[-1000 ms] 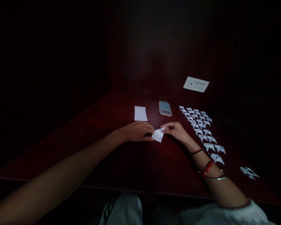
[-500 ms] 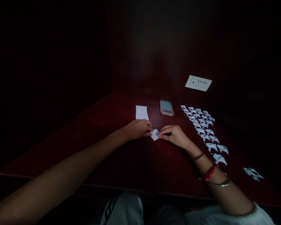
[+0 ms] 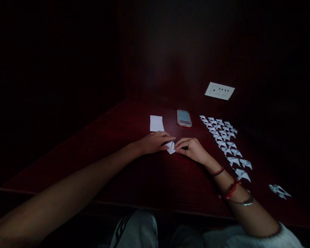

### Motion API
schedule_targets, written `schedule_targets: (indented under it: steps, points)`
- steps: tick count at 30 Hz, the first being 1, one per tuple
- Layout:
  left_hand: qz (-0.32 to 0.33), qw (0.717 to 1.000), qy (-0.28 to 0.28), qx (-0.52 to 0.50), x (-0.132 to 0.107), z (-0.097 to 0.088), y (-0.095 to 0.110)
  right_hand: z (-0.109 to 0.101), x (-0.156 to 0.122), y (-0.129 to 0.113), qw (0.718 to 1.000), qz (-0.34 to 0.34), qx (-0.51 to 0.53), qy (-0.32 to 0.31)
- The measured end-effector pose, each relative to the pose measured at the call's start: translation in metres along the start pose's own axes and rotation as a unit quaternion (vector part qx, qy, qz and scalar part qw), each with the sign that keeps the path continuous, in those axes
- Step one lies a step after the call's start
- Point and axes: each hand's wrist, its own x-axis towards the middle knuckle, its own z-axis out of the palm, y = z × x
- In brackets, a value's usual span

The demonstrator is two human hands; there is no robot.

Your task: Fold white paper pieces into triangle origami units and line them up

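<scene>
Left fingers now stretch past the far edge of the paper (image 3: 171,148), where half a second ago they bent at its left side, and a crease stands out more sharply on it. The left hand (image 3: 155,142) has its thumb at the paper's left corner, visibly apart from the fingers; the right hand (image 3: 192,148) is pinched on its right edge, thumb and fingertips together. So the paper lies between both sets of fingertips, its near point facing bare table (image 3: 142,179). Nearer than the fingers, the surface runs open to its front edge, with a knee (image 3: 136,229) below. Just beyond the left fingers is a flat sheet (image 3: 156,123), its near edge close to the knuckles. Past the right fingertips, farther off, sits the phone (image 3: 184,118), with a bare strip before it. To the right of the right fingers, well apart, folded pieces (image 3: 223,137) fill a slanting band; a small heap (image 3: 279,191) lies farther right. Left of the left fingers, the table is open to its side edge.
</scene>
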Motion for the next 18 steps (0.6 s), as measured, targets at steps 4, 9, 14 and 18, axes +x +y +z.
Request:
schedule_targets:
  steps: [4,9,14,18]
  points:
    - [0.006,1.0,-0.016,0.005,-0.0006,0.002,-0.0012,-0.0009,-0.0007,0.0018,1.0,-0.017,-0.007,-0.016]
    - [0.01,1.0,-0.021,-0.002,-0.0007,0.0037,-0.0032,-0.0033,-0.0015,0.0024,0.998,-0.049,-0.014,-0.041]
    - [0.024,1.0,-0.015,0.0,0.0007,0.0041,-0.0064,-0.0044,-0.0022,0.0017,0.996,-0.065,-0.031,-0.054]
    - [0.023,1.0,-0.015,0.009,0.0012,0.0047,-0.0077,-0.0043,-0.0025,-0.0003,0.994,-0.08,-0.044,-0.062]
